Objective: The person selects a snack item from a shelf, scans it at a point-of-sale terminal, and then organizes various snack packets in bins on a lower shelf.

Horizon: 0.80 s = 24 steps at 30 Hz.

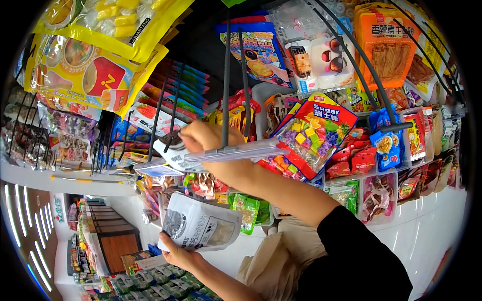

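Low in the view, my left hand [179, 256] grips the edge of a white stand-up pouch [203, 220] with a dark round picture and a small clear window. Above it, my right hand [208, 138] reaches in among the display hooks. Its fingers are closed on another white packet [175, 154] with a dark upper part; much of that packet is hidden. A clear plastic strip [241, 152] crosses in front of my right hand and wrist. Just right of it hangs a red and blue candy bag [316, 135].
Black metal hooks [227, 80] stick out around my right arm. Large yellow bags [90, 75] hang at upper left, an orange snack bag [385, 45] at upper right. Clear bins [379, 198] of packets line the right side. A brown cabinet [118, 241] stands at lower left.
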Motion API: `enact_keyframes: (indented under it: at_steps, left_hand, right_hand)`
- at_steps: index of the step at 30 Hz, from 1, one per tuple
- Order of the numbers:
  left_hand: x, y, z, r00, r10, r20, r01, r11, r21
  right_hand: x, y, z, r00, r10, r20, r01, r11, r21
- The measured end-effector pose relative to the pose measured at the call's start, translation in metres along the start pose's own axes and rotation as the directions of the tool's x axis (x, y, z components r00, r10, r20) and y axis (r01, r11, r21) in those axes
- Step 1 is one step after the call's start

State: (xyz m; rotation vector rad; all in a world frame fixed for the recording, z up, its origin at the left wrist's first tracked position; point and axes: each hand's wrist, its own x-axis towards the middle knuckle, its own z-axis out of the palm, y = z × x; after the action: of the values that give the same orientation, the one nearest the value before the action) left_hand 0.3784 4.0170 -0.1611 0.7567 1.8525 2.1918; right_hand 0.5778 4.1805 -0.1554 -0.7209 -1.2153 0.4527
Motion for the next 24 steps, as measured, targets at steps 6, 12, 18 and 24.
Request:
enact_keyframes:
  at_steps: [6, 12, 18, 24]
  left_hand:
    - [-0.012, 0.001, 0.009, 0.996, 0.008, 0.094, -0.005, 0.999, -0.038]
    - [-0.017, -0.015, 0.022, 0.971, -0.093, 0.22, 0.127, 0.981, -0.148]
    - [-0.034, -0.012, 0.042, 0.951, -0.096, 0.295, 0.167, 0.959, -0.229]
    - [-0.044, -0.007, 0.044, 0.913, -0.07, 0.402, 0.19, 0.945, -0.267]
  right_hand:
    - [0.037, 0.05, 0.014, 0.981, -0.059, -0.187, 0.009, 0.966, -0.257]
    - [0.031, 0.05, 0.001, 0.941, -0.235, -0.245, 0.131, 0.917, -0.376]
    - [-0.061, 0.005, -0.018, 0.79, 0.262, 0.554, -0.477, 0.831, 0.287]
    - [-0.064, 0.002, -0.033, 0.75, 0.382, 0.541, -0.601, 0.735, 0.315]
